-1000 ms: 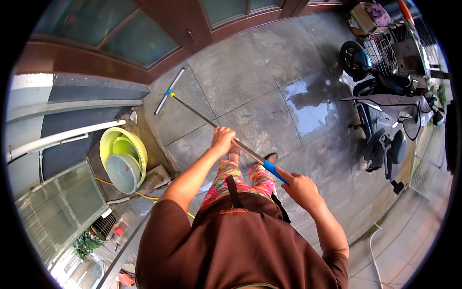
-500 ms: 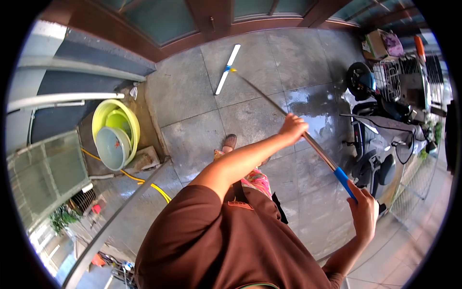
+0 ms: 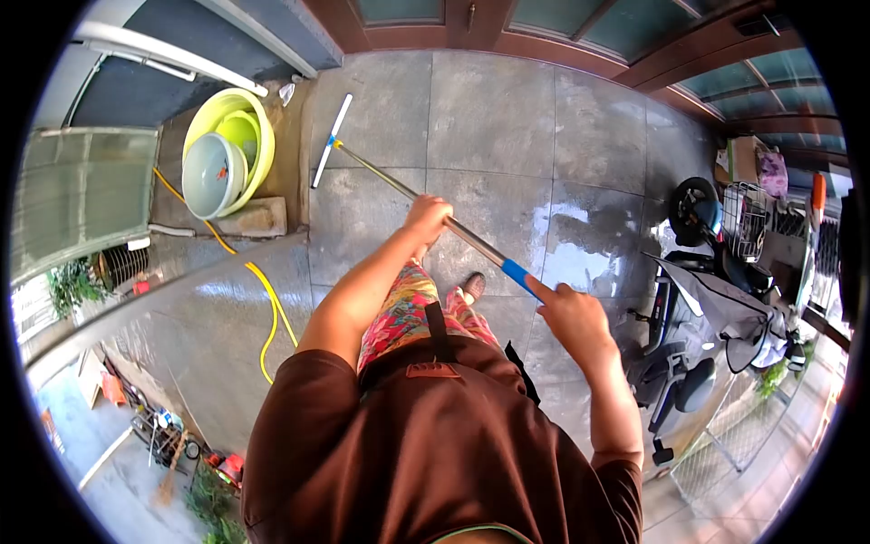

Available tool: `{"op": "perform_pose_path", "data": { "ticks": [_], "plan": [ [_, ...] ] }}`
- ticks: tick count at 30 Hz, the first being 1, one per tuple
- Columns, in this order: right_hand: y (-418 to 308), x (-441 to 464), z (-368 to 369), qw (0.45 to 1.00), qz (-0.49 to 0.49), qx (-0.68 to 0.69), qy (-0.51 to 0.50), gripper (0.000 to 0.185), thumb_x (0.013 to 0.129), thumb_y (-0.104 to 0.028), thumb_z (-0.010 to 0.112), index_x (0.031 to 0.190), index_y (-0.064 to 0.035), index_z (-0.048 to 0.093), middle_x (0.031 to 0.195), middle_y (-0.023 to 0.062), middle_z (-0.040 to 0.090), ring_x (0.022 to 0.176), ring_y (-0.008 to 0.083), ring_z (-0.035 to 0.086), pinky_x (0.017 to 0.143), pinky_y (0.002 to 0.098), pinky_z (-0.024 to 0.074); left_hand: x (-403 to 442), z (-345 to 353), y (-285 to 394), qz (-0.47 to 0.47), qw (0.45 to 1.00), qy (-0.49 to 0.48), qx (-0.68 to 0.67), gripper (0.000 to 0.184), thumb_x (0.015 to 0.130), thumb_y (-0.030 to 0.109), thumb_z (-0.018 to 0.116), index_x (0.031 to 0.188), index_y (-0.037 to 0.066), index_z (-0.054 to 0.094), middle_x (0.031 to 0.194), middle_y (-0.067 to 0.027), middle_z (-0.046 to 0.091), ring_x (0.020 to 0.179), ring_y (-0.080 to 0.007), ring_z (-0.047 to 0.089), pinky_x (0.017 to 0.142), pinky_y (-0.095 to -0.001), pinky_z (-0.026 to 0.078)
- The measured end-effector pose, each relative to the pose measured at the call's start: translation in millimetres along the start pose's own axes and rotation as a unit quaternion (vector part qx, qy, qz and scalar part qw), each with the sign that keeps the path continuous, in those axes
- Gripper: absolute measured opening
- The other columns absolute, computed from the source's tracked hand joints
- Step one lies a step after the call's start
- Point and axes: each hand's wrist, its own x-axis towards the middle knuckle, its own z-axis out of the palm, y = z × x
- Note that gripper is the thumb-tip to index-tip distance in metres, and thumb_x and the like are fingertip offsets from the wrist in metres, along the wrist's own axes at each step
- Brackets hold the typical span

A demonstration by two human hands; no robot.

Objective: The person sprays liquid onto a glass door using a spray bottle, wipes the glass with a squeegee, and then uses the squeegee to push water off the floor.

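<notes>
Left hand [image 3: 428,218] and right hand [image 3: 575,319] were apart from each other, both clamped on one long-handled squeegee [image 3: 385,177]. The left was wrapped around the bare metal of its pole, and the right gripped the blue sleeve [image 3: 521,276] near the pole's upper end. The squeegee's white blade [image 3: 333,140] lay on the grey tiled floor [image 3: 489,118] just to the right of the large yellow-green tub [image 3: 265,150], with the pole slanting down from it, farther right of the tub, toward the person's body.

Inside the tub sat a smaller green basin [image 3: 239,134] and a grey-blue basin [image 3: 210,172] with a red mark. A stone block [image 3: 263,218] stood just below the tub, and a yellow hose [image 3: 265,277] ran from the tub's left side down past it and looped on the ground. Well to the right of the tub, a shiny wet patch [image 3: 580,265] spread over the tiles, and beyond it from the tub stood a scooter [image 3: 693,210] partly draped with a grey cover [image 3: 725,304]. Brown-framed doors [image 3: 471,34] rose above and to the right of the tub.
</notes>
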Motion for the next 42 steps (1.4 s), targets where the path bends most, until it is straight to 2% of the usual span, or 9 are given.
{"op": "perform_pose_path", "data": {
  "ticks": [7,15,22,26,28,30,35,41,42],
  "plan": [
    [59.6,-139.9,5.1,0.989,0.135,0.066,0.001,0.051,0.079,-0.015,0.071,0.128,-0.0253,0.060,0.091,0.0158,0.065,0.078,0.0358,0.063,0.072,0.0435,0.0495,6.9,83.5,158.3,0.075,0.996,0.023,-0.036,0.015,0.064,0.020,0.077,0.074,0.017,0.065,0.073,-0.0043,0.064,0.076,-0.0289,0.064,0.071,-0.0445,0.047],
    [68.1,-332.5,-31.9,0.942,0.286,0.170,0.044,0.052,0.070,0.002,0.071,0.121,-0.0105,0.066,0.087,0.0169,0.069,0.065,0.0260,0.064,0.063,0.0366,0.0497,10.4,155.9,384.4,0.208,0.966,-0.055,-0.141,0.025,0.072,0.036,0.075,0.068,0.015,0.062,0.069,-0.0051,0.066,0.074,-0.0276,0.067,0.067,-0.0451,0.050],
    [36.4,-289.5,21.8,0.965,0.205,0.166,-0.011,0.052,0.072,-0.006,0.075,0.122,-0.0134,0.065,0.096,0.0185,0.068,0.083,0.0379,0.063,0.074,0.0410,0.0498,-69.0,146.1,288.7,0.185,0.974,0.001,-0.129,0.019,0.066,0.016,0.076,0.070,0.011,0.058,0.070,-0.0081,0.063,0.073,-0.0319,0.064,0.067,-0.0452,0.049],
    [-20.8,-212.7,126.6,0.990,0.068,0.123,0.000,0.052,0.084,-0.018,0.067,0.134,-0.0248,0.053,0.095,0.0167,0.067,0.084,0.0363,0.066,0.074,0.0436,0.0529,-153.6,150.2,134.0,-0.029,0.996,0.015,-0.078,0.020,0.062,0.010,0.077,0.077,0.014,0.064,0.078,-0.0079,0.063,0.083,-0.0305,0.062,0.073,-0.0444,0.048],
    [-72.1,-176.0,176.1,0.997,0.020,0.066,-0.025,0.053,0.088,-0.018,0.061,0.139,-0.0222,0.046,0.091,0.0172,0.065,0.080,0.0367,0.067,0.069,0.0454,0.0549,-193.7,118.9,88.6,-0.115,0.986,-0.026,0.116,0.016,0.066,0.015,0.075,0.078,0.018,0.066,0.083,-0.0063,0.064,0.089,-0.0290,0.062,0.078,-0.0443,0.047],
    [-102.7,-165.2,223.7,0.998,-0.023,0.055,-0.014,0.051,0.091,-0.018,0.058,0.140,-0.0187,0.043,0.089,0.0171,0.063,0.077,0.0366,0.067,0.065,0.0454,0.0560,-235.9,126.2,52.7,-0.160,0.958,0.122,0.204,0.007,0.072,0.020,0.069,0.079,0.021,0.067,0.098,-0.0021,0.064,0.108,-0.0260,0.055,0.090,-0.0516,0.041],
    [-106.3,-245.0,244.4,0.992,0.069,0.104,-0.034,0.058,0.087,-0.017,0.062,0.142,-0.0274,0.044,0.092,0.0165,0.064,0.083,0.0374,0.064,0.073,0.0462,0.0518,-257.3,166.8,105.5,-0.092,0.988,0.034,0.119,0.008,0.063,0.018,0.073,0.067,0.017,0.067,0.074,-0.0072,0.063,0.084,-0.0289,0.061,0.077,-0.0426,0.047],
    [-59.6,-448.0,181.6,0.955,0.230,0.189,-0.010,0.056,0.071,0.003,0.071,0.124,-0.0131,0.064,0.100,0.0175,0.068,0.083,0.0314,0.066,0.074,0.0369,0.0509,-272.8,232.6,341.9,0.087,0.994,0.039,-0.061,0.011,0.073,0.015,0.067,0.081,0.013,0.060,0.078,-0.0082,0.064,0.083,-0.0282,0.063,0.079,-0.0456,0.044],
    [-60.5,-471.6,164.9,0.945,0.255,0.200,-0.033,0.054,0.072,0.008,0.068,0.124,-0.0051,0.063,0.102,0.0171,0.070,0.079,0.0157,0.063,0.072,0.0287,0.0504,-283.6,225.7,371.7,0.112,0.992,0.003,-0.064,0.015,0.075,0.017,0.068,0.086,0.012,0.059,0.081,-0.0065,0.064,0.085,-0.0269,0.063,0.081,-0.0432,0.043]
  ]
}}
